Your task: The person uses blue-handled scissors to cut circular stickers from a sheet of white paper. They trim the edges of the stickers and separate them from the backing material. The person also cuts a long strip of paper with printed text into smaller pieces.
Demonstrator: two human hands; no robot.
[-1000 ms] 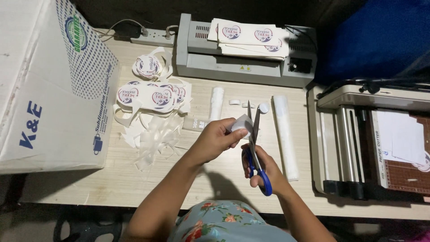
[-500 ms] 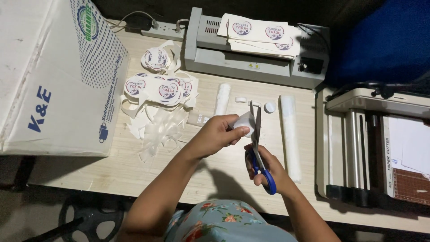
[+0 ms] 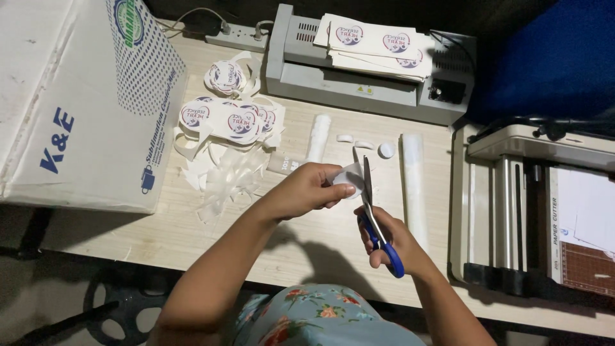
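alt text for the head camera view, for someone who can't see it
A person's right hand works blue-handled scissors on a small white piece pinched in the left hand, above a pale wooden table. Cut round stickers lie left; a grey laminator sits behind.

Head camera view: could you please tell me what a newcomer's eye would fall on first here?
At the middle of the wooden table, the left hand pinches a small white cut-out while the right hand works blue-handled scissors into it. To the left lies a heap of round printed stickers amid white trimmings. Behind, a grey laminator carries a stack of printed sheets.
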